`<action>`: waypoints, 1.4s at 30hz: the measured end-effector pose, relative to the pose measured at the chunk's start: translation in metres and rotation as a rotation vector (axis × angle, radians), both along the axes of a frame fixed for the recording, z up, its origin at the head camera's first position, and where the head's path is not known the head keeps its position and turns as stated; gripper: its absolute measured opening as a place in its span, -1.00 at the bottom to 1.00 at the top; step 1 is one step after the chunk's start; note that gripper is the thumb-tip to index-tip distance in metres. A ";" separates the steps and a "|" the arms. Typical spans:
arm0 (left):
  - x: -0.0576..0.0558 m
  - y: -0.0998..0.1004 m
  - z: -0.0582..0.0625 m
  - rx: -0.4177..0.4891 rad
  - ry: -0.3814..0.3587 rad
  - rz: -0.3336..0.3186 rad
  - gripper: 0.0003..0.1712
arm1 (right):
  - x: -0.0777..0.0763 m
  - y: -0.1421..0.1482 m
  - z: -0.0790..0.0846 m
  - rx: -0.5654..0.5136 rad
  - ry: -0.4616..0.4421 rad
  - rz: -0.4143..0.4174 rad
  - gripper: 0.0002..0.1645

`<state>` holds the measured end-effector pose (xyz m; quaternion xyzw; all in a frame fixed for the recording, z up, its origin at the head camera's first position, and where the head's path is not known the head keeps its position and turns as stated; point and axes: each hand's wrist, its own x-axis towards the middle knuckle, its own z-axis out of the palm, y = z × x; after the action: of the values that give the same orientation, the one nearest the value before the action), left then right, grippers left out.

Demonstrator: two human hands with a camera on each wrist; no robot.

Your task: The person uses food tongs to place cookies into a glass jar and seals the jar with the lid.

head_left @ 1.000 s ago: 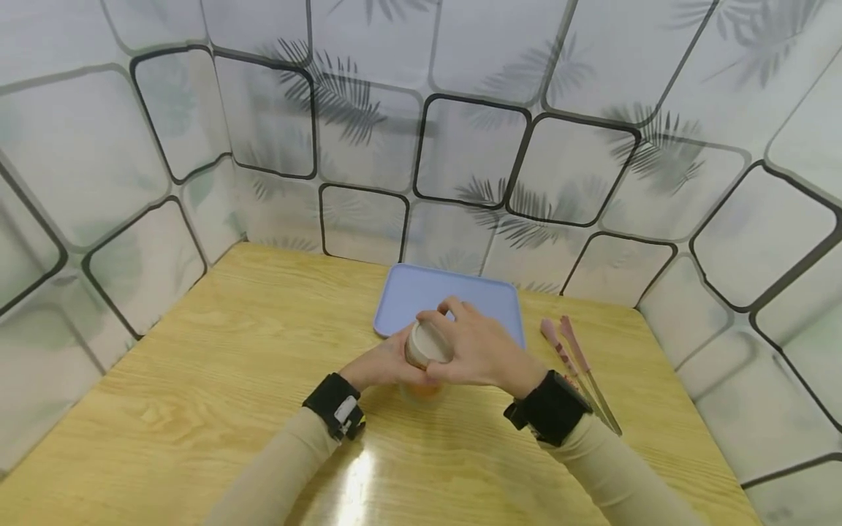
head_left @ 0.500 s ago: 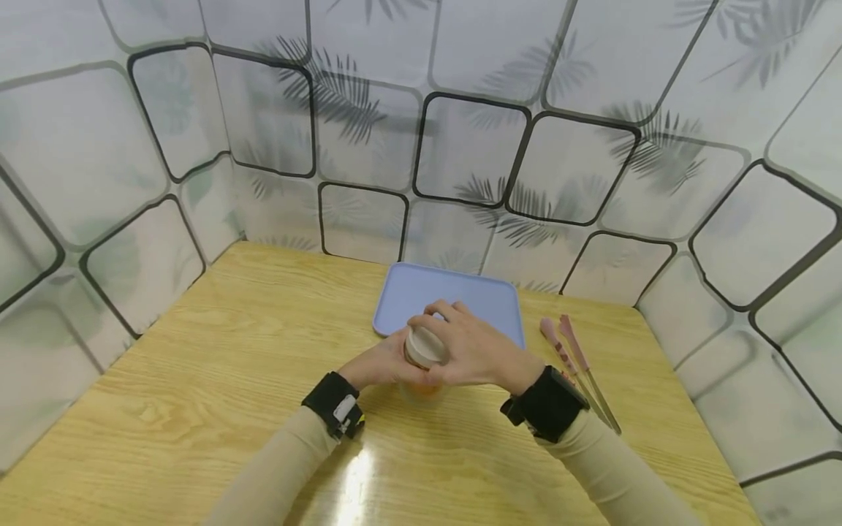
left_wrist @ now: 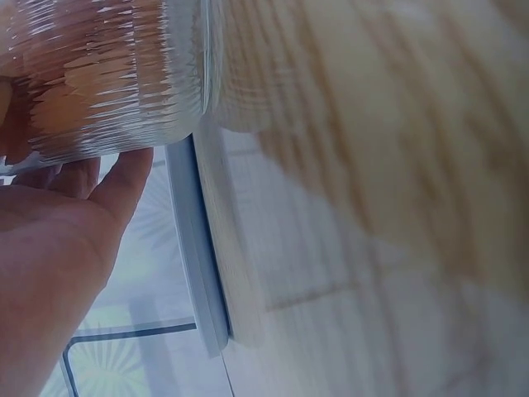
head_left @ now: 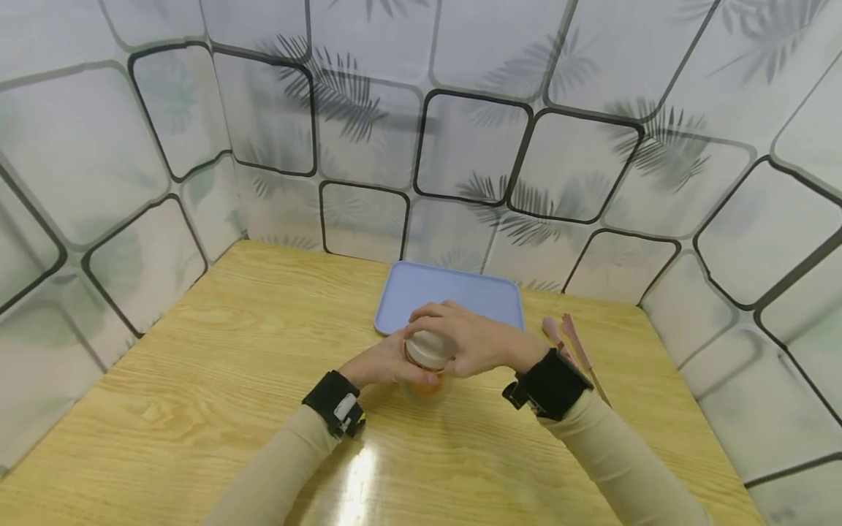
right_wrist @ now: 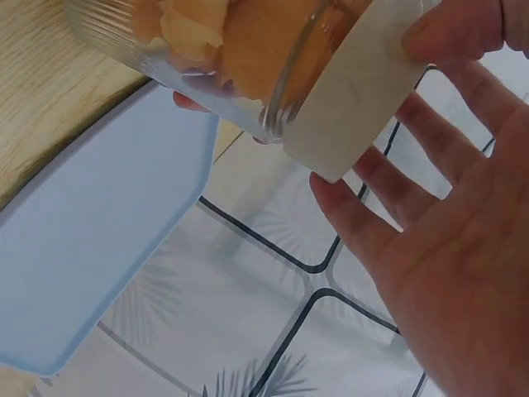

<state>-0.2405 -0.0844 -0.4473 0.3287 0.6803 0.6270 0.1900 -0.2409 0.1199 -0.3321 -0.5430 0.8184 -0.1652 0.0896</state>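
Note:
A ribbed clear glass jar (head_left: 421, 397) stands on the table in front of me, with orange-brown pieces visible inside it in both wrist views. My left hand (head_left: 384, 363) wraps round its side, and in the left wrist view the fingers lie behind the glass. At the jar's mouth is an off-white round lid (right_wrist: 364, 91). My right hand (head_left: 483, 340) grips this lid by its edge, thumb on one side and fingertips on the other. From above, the right hand hides part of the lid.
Just behind the hands lies a light blue rectangular tray (head_left: 411, 288). To the right are two slim utensils (head_left: 575, 340) with pink ends, partly covered by the right wrist. A patterned curtain (head_left: 368, 219) borders the wooden table (head_left: 276, 314).
My right hand has turned on the lid, its wrist rising slightly and its fingers shifting round the edge. The left hand stays in place on the jar.

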 end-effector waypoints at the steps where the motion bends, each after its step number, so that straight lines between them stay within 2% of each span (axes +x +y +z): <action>1: 0.000 0.000 0.000 -0.008 0.005 0.000 0.00 | -0.001 0.000 0.001 0.006 -0.010 0.004 -0.19; 5: 0.000 -0.001 0.003 -0.078 0.032 0.017 -0.16 | -0.002 -0.002 0.001 0.005 -0.011 0.066 -0.22; 8: 0.000 0.000 0.004 -0.122 0.051 0.028 -0.20 | -0.004 -0.002 0.000 -0.012 -0.008 0.107 -0.22; 13: -0.001 0.000 0.003 -0.093 0.047 0.016 -0.18 | -0.004 -0.002 0.000 -0.024 -0.055 0.089 -0.27; 17: 0.000 0.001 0.004 -0.050 0.009 0.017 -0.02 | -0.003 -0.003 0.002 0.010 -0.037 0.022 -0.32; 21: 0.002 0.000 0.003 -0.023 -0.050 0.011 0.12 | 0.000 -0.004 0.003 0.065 0.017 -0.085 -0.30; 27: 0.003 0.000 0.002 0.005 -0.063 -0.012 0.08 | 0.008 -0.008 0.003 0.106 0.120 -0.191 -0.34; 33: 0.004 0.003 0.002 -0.002 -0.074 0.042 0.12 | 0.016 -0.014 -0.003 0.092 0.213 -0.351 -0.42; 35: 0.004 0.004 0.002 -0.009 -0.082 0.055 0.12 | 0.016 -0.014 -0.004 0.091 0.236 -0.373 -0.38; 38: 0.004 0.003 0.003 -0.013 -0.082 0.060 0.12 | 0.016 -0.012 -0.003 0.097 0.255 -0.332 -0.28; 42: 0.003 0.002 0.002 -0.034 -0.033 0.043 0.01 | 0.014 -0.005 0.001 0.081 0.178 -0.197 -0.17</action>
<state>-0.2379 -0.0821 -0.4451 0.3006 0.6943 0.6247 0.1933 -0.2273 0.1148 -0.3309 -0.4686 0.8784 -0.0912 0.0216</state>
